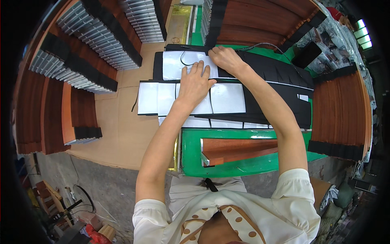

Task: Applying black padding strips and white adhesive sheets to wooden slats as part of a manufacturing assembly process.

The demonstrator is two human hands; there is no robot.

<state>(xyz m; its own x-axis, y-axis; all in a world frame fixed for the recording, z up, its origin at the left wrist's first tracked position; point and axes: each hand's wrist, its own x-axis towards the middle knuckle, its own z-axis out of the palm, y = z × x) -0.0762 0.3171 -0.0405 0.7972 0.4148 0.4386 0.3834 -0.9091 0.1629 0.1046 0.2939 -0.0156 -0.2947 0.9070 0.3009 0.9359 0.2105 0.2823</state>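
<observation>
L hand [194, 85]: fingers splayed on white sheets [172, 65]. R hand [226, 60]: fingers curled, hold unclear. Brn boards [339, 110] stacked, blk-ended; blk pcs [280, 72] loose.

I count two sets of fingers, my left fingers [198, 68] and my right fingers [214, 50], at one green bench [191, 142]. There are four white rectangles [228, 98] in the middle row and one white panel [172, 65] in the upper; the lower row [225, 123] is too covered to count. I find one loose wooden trim piece [239, 148], four left-hand board stacks [81, 67] and two right-hand board stacks [339, 107].
</observation>
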